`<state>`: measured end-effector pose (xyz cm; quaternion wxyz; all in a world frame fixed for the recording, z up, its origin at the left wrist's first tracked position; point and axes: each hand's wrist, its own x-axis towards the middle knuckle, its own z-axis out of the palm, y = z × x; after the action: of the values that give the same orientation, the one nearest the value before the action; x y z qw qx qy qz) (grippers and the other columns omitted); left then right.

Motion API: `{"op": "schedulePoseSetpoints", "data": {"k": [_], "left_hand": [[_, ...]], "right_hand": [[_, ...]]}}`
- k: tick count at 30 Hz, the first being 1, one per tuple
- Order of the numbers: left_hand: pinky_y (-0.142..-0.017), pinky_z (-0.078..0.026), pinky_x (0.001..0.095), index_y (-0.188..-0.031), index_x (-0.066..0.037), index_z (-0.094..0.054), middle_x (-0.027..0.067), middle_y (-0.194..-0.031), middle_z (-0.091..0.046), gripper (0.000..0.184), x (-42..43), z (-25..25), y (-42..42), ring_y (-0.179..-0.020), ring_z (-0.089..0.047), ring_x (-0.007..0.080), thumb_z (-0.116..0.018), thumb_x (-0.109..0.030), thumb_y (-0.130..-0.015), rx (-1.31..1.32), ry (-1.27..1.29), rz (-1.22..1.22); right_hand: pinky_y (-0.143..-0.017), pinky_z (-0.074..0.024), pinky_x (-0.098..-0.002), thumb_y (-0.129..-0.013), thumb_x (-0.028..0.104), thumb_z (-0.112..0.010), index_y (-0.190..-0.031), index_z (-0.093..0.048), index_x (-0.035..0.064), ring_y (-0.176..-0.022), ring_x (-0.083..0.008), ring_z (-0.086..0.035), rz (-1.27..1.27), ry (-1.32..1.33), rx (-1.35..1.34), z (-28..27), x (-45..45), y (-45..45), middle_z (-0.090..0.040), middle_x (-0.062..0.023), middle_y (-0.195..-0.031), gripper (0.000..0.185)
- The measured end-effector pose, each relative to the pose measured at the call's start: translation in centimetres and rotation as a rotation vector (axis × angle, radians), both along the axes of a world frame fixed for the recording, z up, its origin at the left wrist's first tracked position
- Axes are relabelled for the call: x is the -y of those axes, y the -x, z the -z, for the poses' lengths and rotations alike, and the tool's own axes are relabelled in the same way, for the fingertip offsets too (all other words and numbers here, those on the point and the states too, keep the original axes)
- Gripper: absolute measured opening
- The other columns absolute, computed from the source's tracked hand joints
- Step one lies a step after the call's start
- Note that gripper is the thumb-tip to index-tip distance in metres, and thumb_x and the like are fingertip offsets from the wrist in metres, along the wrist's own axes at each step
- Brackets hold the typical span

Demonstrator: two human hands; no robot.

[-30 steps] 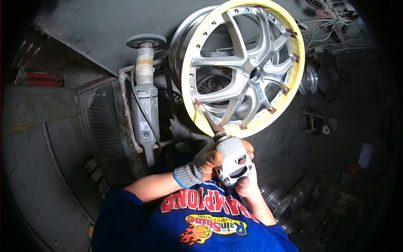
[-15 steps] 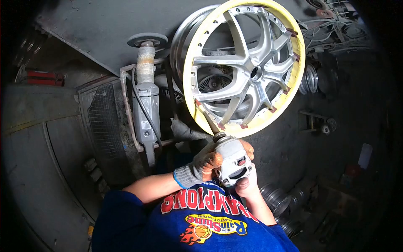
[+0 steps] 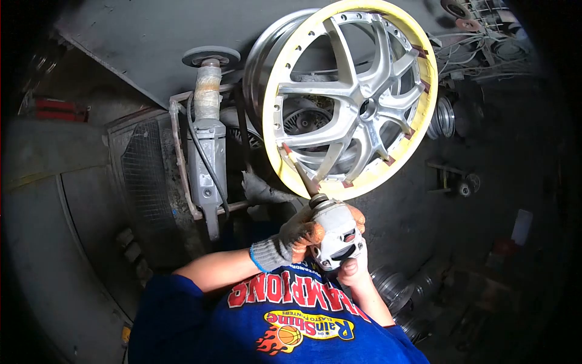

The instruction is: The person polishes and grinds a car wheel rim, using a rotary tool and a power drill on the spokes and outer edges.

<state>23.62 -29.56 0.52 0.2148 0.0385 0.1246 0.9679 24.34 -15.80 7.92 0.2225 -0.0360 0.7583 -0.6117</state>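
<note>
My left hand (image 3: 296,235), in a grey knit glove with orange coating, wraps round the front body of a grey power grinder (image 3: 335,229). Orange gloved fingertips show along the tool's far side. Behind it, my bare right hand (image 3: 353,271) grips the rear of the grinder, its thumb on the housing and its other fingers mostly hidden. A long tapered cone bit (image 3: 301,173) points up and left from the tool. Its reddish tip lies at the lower left rim of a silver alloy wheel (image 3: 330,87), whose outer lip carries yellow tape (image 3: 364,189).
Left of the wheel, a larger grinder (image 3: 207,155) with a round disc (image 3: 211,56) is mounted upright at a metal frame (image 3: 180,155). More wheels (image 3: 394,288) lie at lower right. Tangled cables (image 3: 479,51) fill the upper right. A red box (image 3: 60,110) sits far left.
The whole view has shifted slightly, with the wheel and the mounted grinder a little further left. Both hands keep their hold on the grinder, and its tip stays at the wheel's lower left rim.
</note>
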Motion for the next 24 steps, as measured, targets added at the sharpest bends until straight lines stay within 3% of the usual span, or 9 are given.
{"op": "schedulePoseSetpoints", "data": {"k": [4, 6, 10, 16, 18, 24], "left_hand": [[-0.102, -0.046, 0.0431, -0.129, 0.009, -0.048, 0.021, -0.125, -0.057, 0.108, 0.2, 0.1, -0.5, -0.119, -0.057, 0.0294, -0.074, -0.073, -0.063, 0.017, -0.025, -0.041], [-0.099, -0.047, 0.0414, -0.132, 0.002, -0.046, 0.0183, -0.126, -0.059, 0.093, 0.1, 0.2, -0.4, -0.116, -0.059, 0.0291, -0.081, -0.056, -0.067, 0.01, -0.144, -0.042], [-0.098, -0.047, 0.0404, -0.131, 0.001, -0.047, 0.0176, -0.124, -0.06, 0.092, -0.3, 0.6, -0.1, -0.116, -0.059, 0.0279, -0.082, -0.055, -0.066, -0.038, -0.14, -0.017], [-0.098, -0.047, 0.0388, -0.127, 0.003, -0.052, 0.0174, -0.123, -0.061, 0.09, 0.4, 0.3, -0.2, -0.113, -0.06, 0.0264, -0.083, -0.054, -0.065, -0.028, -0.126, -0.041], [-0.098, -0.047, 0.0386, -0.126, 0.003, -0.052, 0.0173, -0.122, -0.061, 0.089, 0.0, 0.1, -0.2, -0.113, -0.06, 0.0262, -0.084, -0.054, -0.064, 0.0, -0.126, 0.0], [-0.097, -0.047, 0.0371, -0.124, 0.003, -0.053, 0.0159, -0.119, -0.062, 0.095, 0.1, -0.1, -0.3, -0.111, -0.061, 0.0245, -0.083, -0.06, -0.059, 0.012, -0.088, -0.046]], "right_hand": [[-0.085, -0.0511, -0.0339, -0.074, 0.083, -0.054, -0.112, -0.06, -0.0091, -0.094, -0.0209, -0.066, -0.085, -0.053, -0.011, 0.4, -0.4, 0.0, -0.068, -0.0128, -0.099, 0.099], [-0.086, -0.0509, -0.0341, -0.075, 0.082, -0.055, -0.112, -0.06, -0.009, -0.095, -0.0215, -0.066, -0.037, -0.032, -0.042, 0.6, -0.2, -0.2, -0.069, -0.0132, -0.1, 0.098], [-0.087, -0.0505, -0.0349, -0.077, 0.078, -0.057, -0.111, -0.059, -0.0089, -0.096, -0.0236, -0.067, 0.051, 0.061, -0.092, 2.3, -0.7, -1.0, -0.069, -0.0153, -0.102, 0.093], [-0.088, -0.0503, -0.0369, -0.078, 0.077, -0.056, -0.111, -0.059, -0.0094, -0.097, -0.027, -0.066, -0.093, 0.005, -0.064, 1.9, -1.2, -0.7, -0.068, -0.0185, -0.104, 0.093], [-0.096, -0.0478, -0.0341, -0.061, 0.078, -0.073, -0.129, -0.05, -0.008, -0.11, -0.0209, -0.061, 0.029, 0.088, 0.123, 2.2, -2.0, -1.3, -0.062, -0.0126, -0.121, 0.112], [-0.094, -0.0482, -0.034, -0.062, 0.077, -0.073, -0.128, -0.052, -0.0076, -0.109, -0.0215, -0.061, -0.038, 0.077, 0.102, 3.1, -2.7, -1.5, -0.062, -0.0132, -0.12, 0.109]]}}
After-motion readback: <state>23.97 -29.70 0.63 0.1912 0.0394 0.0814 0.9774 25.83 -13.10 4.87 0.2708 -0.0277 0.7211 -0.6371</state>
